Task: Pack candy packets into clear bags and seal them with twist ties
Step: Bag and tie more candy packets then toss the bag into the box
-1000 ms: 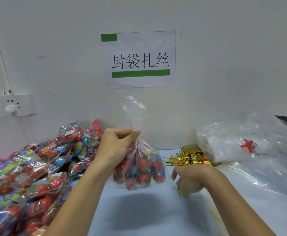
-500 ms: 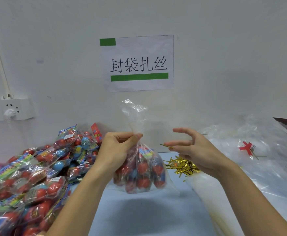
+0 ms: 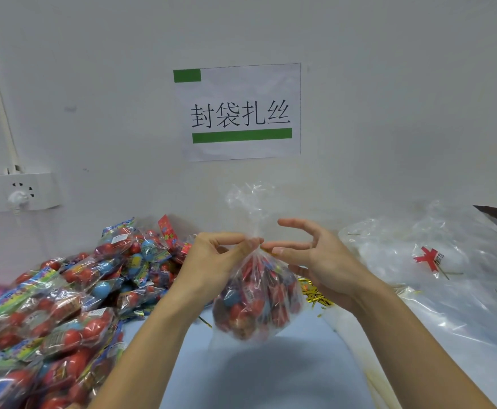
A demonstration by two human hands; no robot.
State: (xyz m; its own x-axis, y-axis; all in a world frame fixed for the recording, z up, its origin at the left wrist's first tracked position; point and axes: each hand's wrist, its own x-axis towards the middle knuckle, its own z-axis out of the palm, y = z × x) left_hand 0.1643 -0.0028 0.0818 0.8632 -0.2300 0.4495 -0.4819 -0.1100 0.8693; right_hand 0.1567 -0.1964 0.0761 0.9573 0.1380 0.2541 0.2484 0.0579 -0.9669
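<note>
Left hand (image 3: 212, 258) pinches neck of filled clear bag (image 3: 256, 305), held above surface mid-front. Right hand (image 3: 315, 261) pinches gold twist tie (image 3: 268, 251) at neck. Risk: slack pinch, gathered neck reopens; tie slips off.

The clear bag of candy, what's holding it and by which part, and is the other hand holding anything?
The left hand pinches the clear bag at its gathered neck, just above the candy. The right hand pinches a gold twist tie against that neck.
</note>
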